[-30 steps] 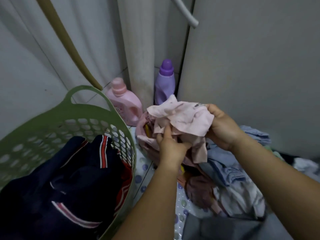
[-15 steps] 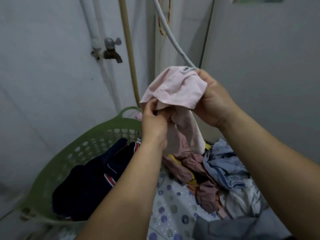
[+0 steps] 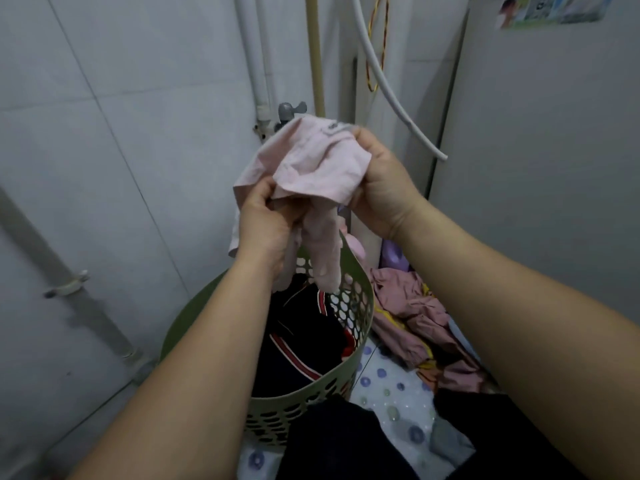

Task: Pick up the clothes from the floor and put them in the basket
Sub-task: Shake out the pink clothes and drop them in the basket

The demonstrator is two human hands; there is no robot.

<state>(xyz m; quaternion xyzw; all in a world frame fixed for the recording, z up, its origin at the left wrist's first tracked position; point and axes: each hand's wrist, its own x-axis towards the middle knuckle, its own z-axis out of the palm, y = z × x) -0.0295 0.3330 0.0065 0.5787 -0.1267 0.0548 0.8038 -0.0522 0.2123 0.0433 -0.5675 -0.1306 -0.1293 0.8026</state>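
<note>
Both hands hold one pale pink garment [image 3: 313, 164] in the air, above the green basket [image 3: 360, 289]. The right hand [image 3: 381, 188] is closed on the upper edge of the cloth, near a small label, and the left hand [image 3: 266, 220] is closed on a lower fold of it. A long narrow part of the pink garment hangs down between the two hands, and its end is just over the rim of the basket. In the basket lies a dark navy piece of clothing [image 3: 298, 344] with red and white stripes. On the floor at the right of the basket there is a heap of dusty pink clothes [image 3: 415, 320] with some yellow in it, on a white mat with round purple spots [image 3: 384, 379]. Behind the pink garment a grey tap [image 3: 289, 110] is on the tiled wall [image 3: 121, 150], and a white hose [image 3: 391, 95] hangs down near the right hand, not touching it.
</note>
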